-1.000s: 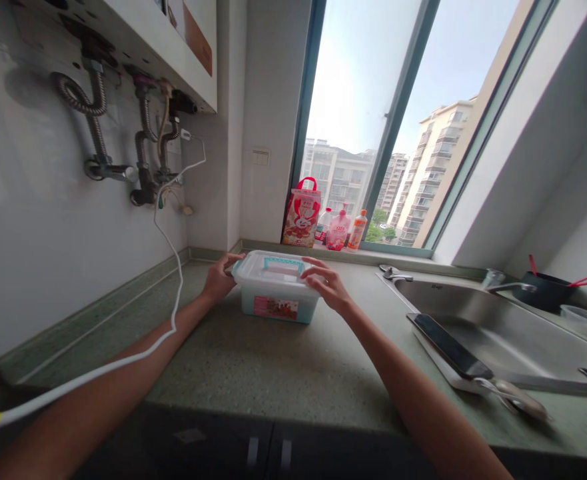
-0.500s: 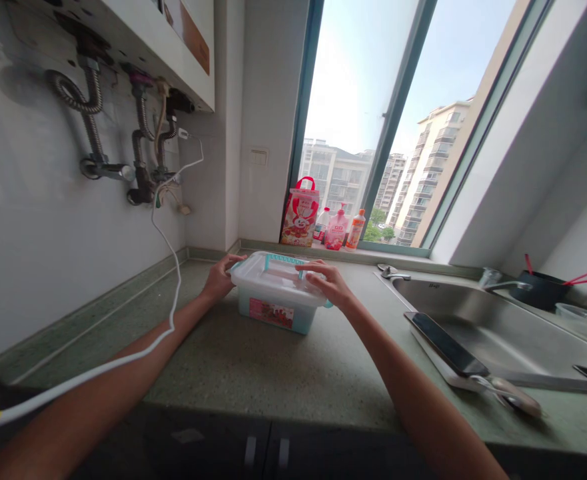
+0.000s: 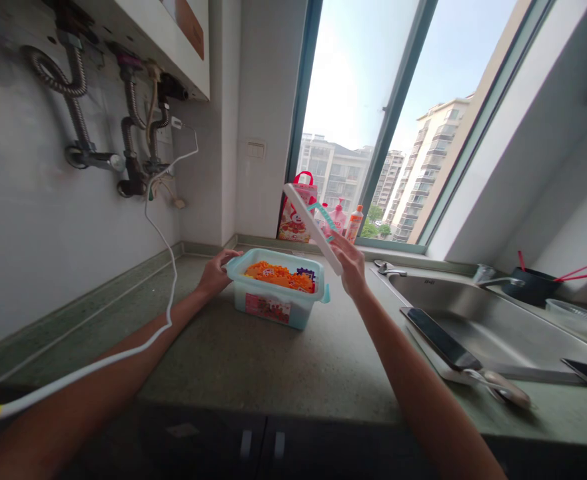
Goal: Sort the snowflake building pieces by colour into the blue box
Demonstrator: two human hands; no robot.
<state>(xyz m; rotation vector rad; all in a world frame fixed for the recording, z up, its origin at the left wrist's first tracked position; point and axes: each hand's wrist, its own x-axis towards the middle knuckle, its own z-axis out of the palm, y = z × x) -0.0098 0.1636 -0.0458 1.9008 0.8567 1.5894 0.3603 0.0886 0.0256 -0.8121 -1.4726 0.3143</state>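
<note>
A pale aqua plastic storage box (image 3: 276, 310) with a picture label on its front stands uncovered on the counter. Inside lie orange plastic pieces (image 3: 273, 275), with some purple pieces (image 3: 307, 272) at the right end; their exact kind is too small to tell. My left hand (image 3: 218, 272) is closed on the box's left end, its fingertips partly hidden behind the rim. Above and to the right of the box, my right hand (image 3: 349, 263) grips the white lid (image 3: 313, 230) by its lower edge. The lid is tilted steeply, its aqua handle (image 3: 323, 217) facing the window.
A steel sink (image 3: 473, 327) is set into the counter on the right, with a phone (image 3: 440, 337) at its near left edge. A white cable (image 3: 146, 350) crosses over my left forearm. Bottles and a red-handled bag (image 3: 293, 227) stand on the windowsill.
My right hand has lifted the lid off the box and tipped it up to the right, uncovering the orange and purple pieces. My left hand has stayed at the box's left end.
</note>
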